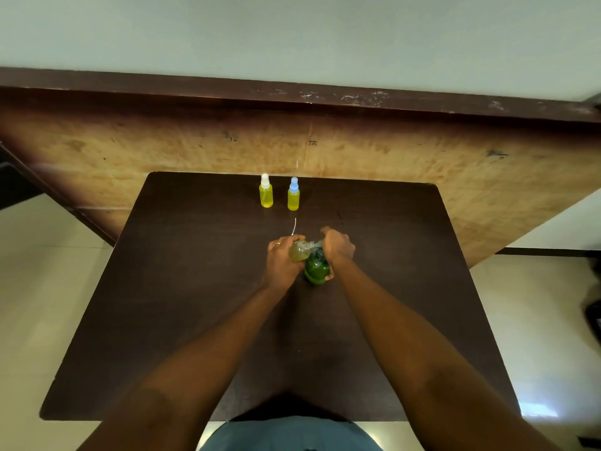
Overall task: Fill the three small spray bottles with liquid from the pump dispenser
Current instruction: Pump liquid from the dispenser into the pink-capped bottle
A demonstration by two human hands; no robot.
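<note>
A green pump dispenser (316,270) stands at the middle of the dark table (195,304). My right hand (336,245) sits curled on top of its pump head. My left hand (281,255) grips a small uncapped spray bottle (299,251), tilted against the pump spout, with pale yellow liquid inside. Two more spray bottles full of yellow liquid stand capped at the far edge: one with a white cap (265,191), one with a blue cap (293,194). A thin white dip tube (294,225) sticks out just beyond my hands; what it is attached to is hidden.
A large worn wooden board (422,151) leans behind the table's far edge. Pale tiled floor (39,288) lies on both sides of the table. A dark object sits on the floor at the far right (593,317).
</note>
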